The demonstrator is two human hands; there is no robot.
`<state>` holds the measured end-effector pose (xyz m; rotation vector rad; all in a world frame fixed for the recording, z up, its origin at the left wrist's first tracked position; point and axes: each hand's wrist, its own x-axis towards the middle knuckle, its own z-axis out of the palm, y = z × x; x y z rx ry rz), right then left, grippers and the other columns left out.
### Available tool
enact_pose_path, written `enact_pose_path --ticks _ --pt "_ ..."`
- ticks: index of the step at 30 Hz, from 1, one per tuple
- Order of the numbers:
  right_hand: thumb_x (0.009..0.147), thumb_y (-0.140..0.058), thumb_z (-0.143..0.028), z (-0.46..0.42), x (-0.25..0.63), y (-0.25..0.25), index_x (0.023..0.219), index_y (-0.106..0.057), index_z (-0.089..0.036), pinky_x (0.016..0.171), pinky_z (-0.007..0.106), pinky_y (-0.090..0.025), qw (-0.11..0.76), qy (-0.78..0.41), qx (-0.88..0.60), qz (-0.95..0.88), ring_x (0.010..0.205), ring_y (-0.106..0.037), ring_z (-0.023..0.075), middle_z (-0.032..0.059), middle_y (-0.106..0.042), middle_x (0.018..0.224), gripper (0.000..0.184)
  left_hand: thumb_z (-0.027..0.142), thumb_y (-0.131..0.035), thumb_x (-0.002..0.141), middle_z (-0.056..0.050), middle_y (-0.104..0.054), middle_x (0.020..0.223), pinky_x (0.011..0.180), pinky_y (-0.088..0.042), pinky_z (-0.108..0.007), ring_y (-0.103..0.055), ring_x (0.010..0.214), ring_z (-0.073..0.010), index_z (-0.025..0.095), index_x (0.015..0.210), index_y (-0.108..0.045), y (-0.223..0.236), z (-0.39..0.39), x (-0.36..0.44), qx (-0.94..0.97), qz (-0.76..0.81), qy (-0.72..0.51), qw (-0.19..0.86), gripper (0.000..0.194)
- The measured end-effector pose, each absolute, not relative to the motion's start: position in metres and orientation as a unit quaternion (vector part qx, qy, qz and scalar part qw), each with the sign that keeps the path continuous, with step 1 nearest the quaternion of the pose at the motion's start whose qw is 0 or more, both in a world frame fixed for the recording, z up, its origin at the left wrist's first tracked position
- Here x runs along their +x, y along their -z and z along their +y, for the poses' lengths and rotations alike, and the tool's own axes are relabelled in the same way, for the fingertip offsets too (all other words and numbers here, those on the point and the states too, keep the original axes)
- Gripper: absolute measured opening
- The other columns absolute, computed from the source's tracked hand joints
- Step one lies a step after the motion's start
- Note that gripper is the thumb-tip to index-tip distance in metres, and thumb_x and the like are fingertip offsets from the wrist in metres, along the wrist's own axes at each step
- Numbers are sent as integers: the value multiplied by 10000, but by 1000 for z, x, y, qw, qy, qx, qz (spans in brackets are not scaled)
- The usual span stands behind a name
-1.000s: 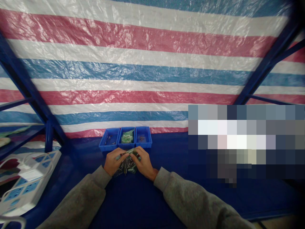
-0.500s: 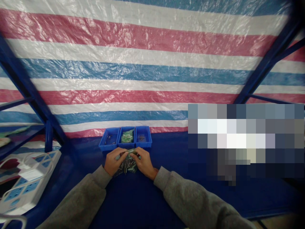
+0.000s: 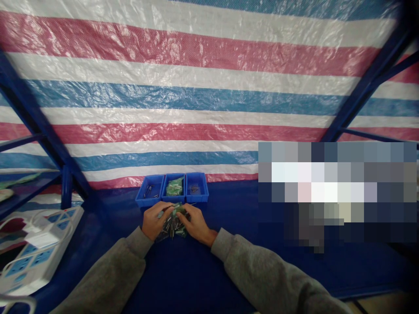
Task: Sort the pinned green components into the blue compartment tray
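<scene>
A clear plastic bag (image 3: 173, 226) holding small green parts and dark metal pins lies on the blue table. My left hand (image 3: 156, 221) and my right hand (image 3: 196, 223) pinch its top edge from either side, fingers curled and closed on the plastic. Grey sleeves cover both my forearms. Just behind the hands stand three small blue bins in a row: the left bin (image 3: 149, 192) holds a few metal pins, the middle bin (image 3: 175, 188) holds green parts, and the right bin (image 3: 196, 190) holds a few dark bits.
A red, white and blue striped tarp (image 3: 196, 100) hangs as a back wall. Blue metal frame posts (image 3: 67, 183) rise at left and right. A white power strip with cables (image 3: 36, 250) lies at the left. A blurred-out patch (image 3: 337, 192) covers the right.
My hands have drawn a little closer together on the bag's top edge, the right fingers shifting left. The bag stays in the same spot.
</scene>
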<state>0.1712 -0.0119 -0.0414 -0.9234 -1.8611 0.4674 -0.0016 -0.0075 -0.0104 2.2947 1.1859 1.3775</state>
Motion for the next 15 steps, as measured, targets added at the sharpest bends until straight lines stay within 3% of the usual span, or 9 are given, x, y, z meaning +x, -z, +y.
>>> enact_pose_path --ticks 3,15 --pt "849 -532 -302 -12 172 39 912 -603 -189 657 249 -424 480 -201 -376 -766 692 -544 142 18 -599 799 147 304 -574 813 -40 -705 844 780 -515 -288 -653 778 -173 186 860 -685 12 -7 -3 759 415 -495 87 169" --pt "867 -505 -281 -12 173 41 802 -572 -175 634 240 -425 569 -216 -407 -681 679 -523 130 12 -570 754 141 332 -587 789 -29 -673 720 654 -515 -252 -617 641 -145 161 774 -644 15 -4 -4 763 429 -472 102 181"
